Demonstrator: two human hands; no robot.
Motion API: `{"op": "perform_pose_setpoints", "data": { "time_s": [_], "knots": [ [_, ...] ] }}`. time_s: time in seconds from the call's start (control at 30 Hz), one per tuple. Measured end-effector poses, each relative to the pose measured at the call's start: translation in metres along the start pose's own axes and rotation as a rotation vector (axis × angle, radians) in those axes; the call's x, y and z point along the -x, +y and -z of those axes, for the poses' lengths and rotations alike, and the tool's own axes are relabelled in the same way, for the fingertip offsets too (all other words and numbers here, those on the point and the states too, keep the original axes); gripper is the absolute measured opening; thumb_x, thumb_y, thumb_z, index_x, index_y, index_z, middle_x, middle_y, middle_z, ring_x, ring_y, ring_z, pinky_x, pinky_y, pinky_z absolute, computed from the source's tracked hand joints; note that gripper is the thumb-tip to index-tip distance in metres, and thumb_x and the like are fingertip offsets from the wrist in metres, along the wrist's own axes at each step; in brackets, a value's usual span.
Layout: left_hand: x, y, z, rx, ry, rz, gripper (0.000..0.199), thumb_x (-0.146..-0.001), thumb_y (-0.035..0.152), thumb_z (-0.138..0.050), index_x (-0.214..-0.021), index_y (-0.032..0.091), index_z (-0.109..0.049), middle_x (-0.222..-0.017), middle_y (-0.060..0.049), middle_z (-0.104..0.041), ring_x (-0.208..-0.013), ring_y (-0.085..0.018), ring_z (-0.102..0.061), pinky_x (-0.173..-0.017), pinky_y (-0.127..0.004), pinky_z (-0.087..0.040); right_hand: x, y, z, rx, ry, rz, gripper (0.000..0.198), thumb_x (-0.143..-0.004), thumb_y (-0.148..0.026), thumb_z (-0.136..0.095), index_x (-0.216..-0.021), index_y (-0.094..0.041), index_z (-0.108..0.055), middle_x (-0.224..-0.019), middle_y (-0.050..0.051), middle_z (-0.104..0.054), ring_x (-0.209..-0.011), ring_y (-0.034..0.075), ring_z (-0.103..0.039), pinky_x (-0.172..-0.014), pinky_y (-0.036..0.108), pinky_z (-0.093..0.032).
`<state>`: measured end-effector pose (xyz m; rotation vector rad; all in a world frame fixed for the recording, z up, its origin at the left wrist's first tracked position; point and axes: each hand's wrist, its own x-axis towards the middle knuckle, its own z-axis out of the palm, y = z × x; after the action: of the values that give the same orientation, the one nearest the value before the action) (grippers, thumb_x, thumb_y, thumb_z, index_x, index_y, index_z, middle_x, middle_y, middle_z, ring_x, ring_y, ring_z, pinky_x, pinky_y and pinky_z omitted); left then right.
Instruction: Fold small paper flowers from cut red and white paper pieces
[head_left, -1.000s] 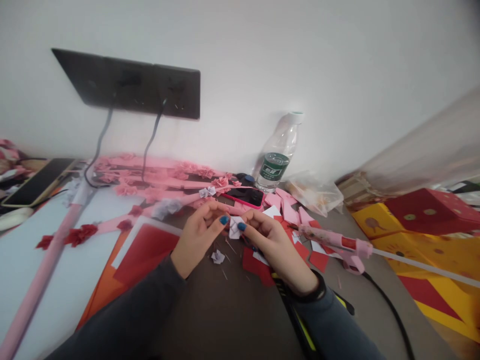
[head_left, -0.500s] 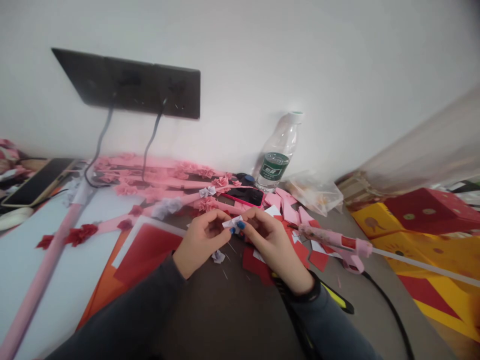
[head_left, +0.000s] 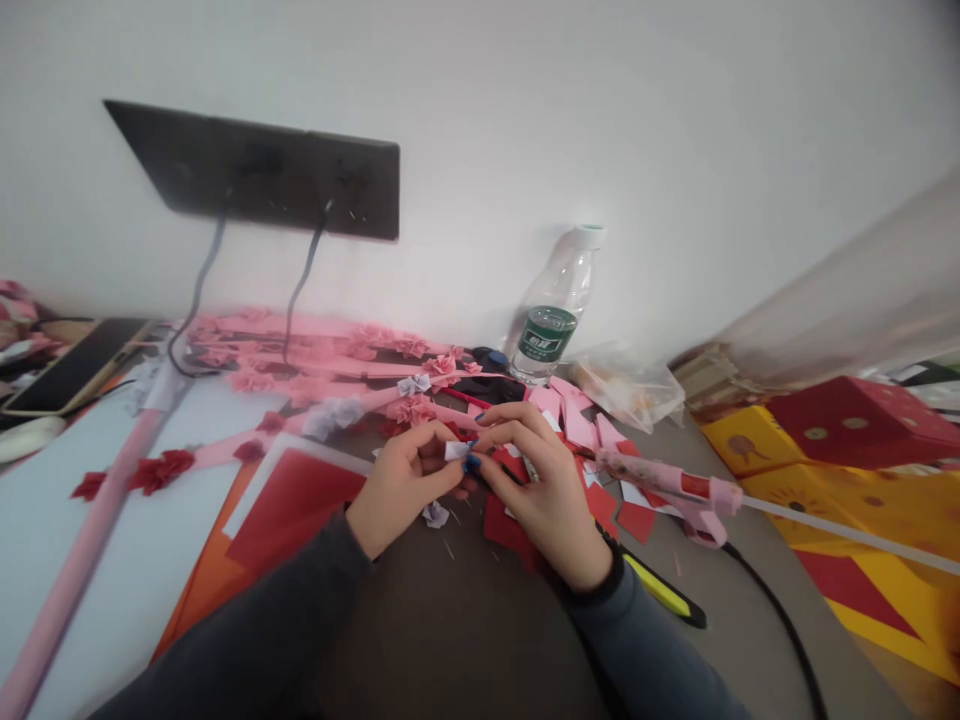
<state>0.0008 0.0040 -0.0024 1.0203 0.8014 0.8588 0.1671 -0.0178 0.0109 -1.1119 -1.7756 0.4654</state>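
Note:
My left hand (head_left: 409, 480) is closed in a pinch on a small piece of white paper (head_left: 455, 450), held above the table. My right hand (head_left: 551, 490) meets it from the other side. Its thumb and a finger close at the paper's right edge, while the index finger is lifted away from the thumb. Blue nails and fingertips hide part of the paper. Below the hands lies a small crumpled white paper flower (head_left: 435, 514) on the dark table (head_left: 450, 640).
Pink branches with paper flowers (head_left: 360, 345) lie behind, near a water bottle (head_left: 551, 320). To the right are a pink glue gun (head_left: 667, 480) with its cable, a yellow-black cutter (head_left: 660, 590), red paper scraps (head_left: 637, 520) and yellow boxes (head_left: 847, 500). Red paper sheets (head_left: 300, 510) lie left.
My right hand has turned and its index finger has lifted off the paper. Less of the paper shows now. My left hand stays in about the same place.

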Motion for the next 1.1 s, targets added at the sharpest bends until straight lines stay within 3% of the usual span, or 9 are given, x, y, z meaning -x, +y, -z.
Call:
{"op": "perform_pose_setpoints", "data": {
  "time_s": [0.17,0.5,0.67,0.83,1.1],
  "knots": [
    [-0.0019,-0.0014,0.0023,-0.09,0.017,-0.044,0.017,-0.073,0.022,-0.075,-0.079,0.016,-0.061,-0.073,0.001,-0.064,-0.069,-0.014,-0.066,-0.067,-0.026,-0.058,-0.0006,0.003,-0.0006,-0.046,-0.039,-0.058,0.014,-0.087,-0.009,-0.063,-0.083,-0.022,-0.059,-0.1,0.006,-0.06,-0.098,0.022,-0.062,-0.083,0.035,-0.05],
    [-0.0026,-0.0051,0.0034,-0.153,0.004,-0.104,0.012,-0.076,0.02,-0.072,-0.083,0.016,-0.063,-0.08,-0.001,-0.063,-0.073,-0.015,-0.063,-0.069,-0.027,-0.056,-0.0012,0.0006,0.0031,-0.027,-0.123,-0.01,0.013,-0.091,-0.01,-0.056,-0.084,-0.022,-0.055,-0.098,0.007,-0.061,-0.095,0.022,-0.059,-0.084,0.036,-0.047],
    [-0.002,-0.0022,0.0041,-0.19,0.002,-0.08,0.014,-0.075,0.025,-0.074,-0.076,0.015,-0.063,-0.073,0.001,-0.061,-0.068,-0.014,-0.063,-0.067,-0.027,-0.056,-0.0014,0.0001,0.0015,-0.061,-0.12,-0.069,0.013,-0.096,-0.016,-0.052,-0.084,-0.022,-0.054,-0.095,0.008,-0.062,-0.092,0.023,-0.059,-0.081,0.037,-0.047],
    [-0.0019,-0.0008,0.0027,-0.114,0.021,-0.013,0.022,-0.072,0.03,-0.079,-0.077,0.015,-0.065,-0.074,0.0,-0.063,-0.068,-0.014,-0.063,-0.065,-0.028,-0.058,-0.0018,0.0027,0.0003,-0.11,-0.099,-0.138,0.012,-0.089,-0.013,-0.059,-0.081,-0.022,-0.056,-0.096,0.007,-0.062,-0.094,0.023,-0.061,-0.079,0.035,-0.05],
    [-0.0019,0.0004,0.0016,0.04,-0.003,0.055,0.033,-0.069,0.037,-0.085,-0.088,0.013,-0.071,-0.076,-0.004,-0.072,-0.072,-0.016,-0.069,-0.071,-0.029,-0.059,-0.0012,0.0033,0.0023,0.056,-0.042,0.003,0.018,-0.086,-0.005,-0.058,-0.082,-0.022,-0.056,-0.095,0.005,-0.062,-0.09,0.021,-0.061,-0.078,0.035,-0.049]
  ]
}}
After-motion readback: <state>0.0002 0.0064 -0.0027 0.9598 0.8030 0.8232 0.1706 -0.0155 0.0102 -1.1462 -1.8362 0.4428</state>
